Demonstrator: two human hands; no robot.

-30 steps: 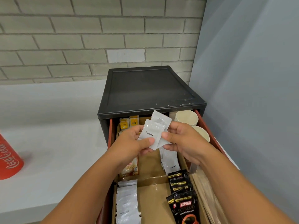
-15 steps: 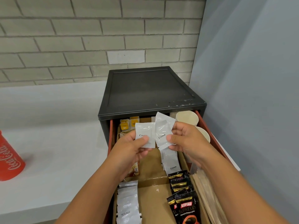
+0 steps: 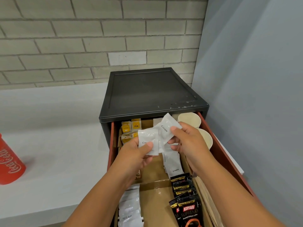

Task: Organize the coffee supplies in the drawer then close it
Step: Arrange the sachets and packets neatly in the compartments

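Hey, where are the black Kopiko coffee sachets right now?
In the head view, the black Kopiko coffee sachets sit in the near right part of the open red drawer, just left of the wooden stirrers.

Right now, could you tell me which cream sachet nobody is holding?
The cream sachet lying flat in the drawer; the others are held above it.

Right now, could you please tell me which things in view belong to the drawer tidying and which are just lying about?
Job in hand: cream sachets pinched in the left hand and right hand; open drawer; tea bags; paper cups; Kopiko sachets; white packets; wooden stirrers.

Lying about: red Coca-Cola container on the white counter.
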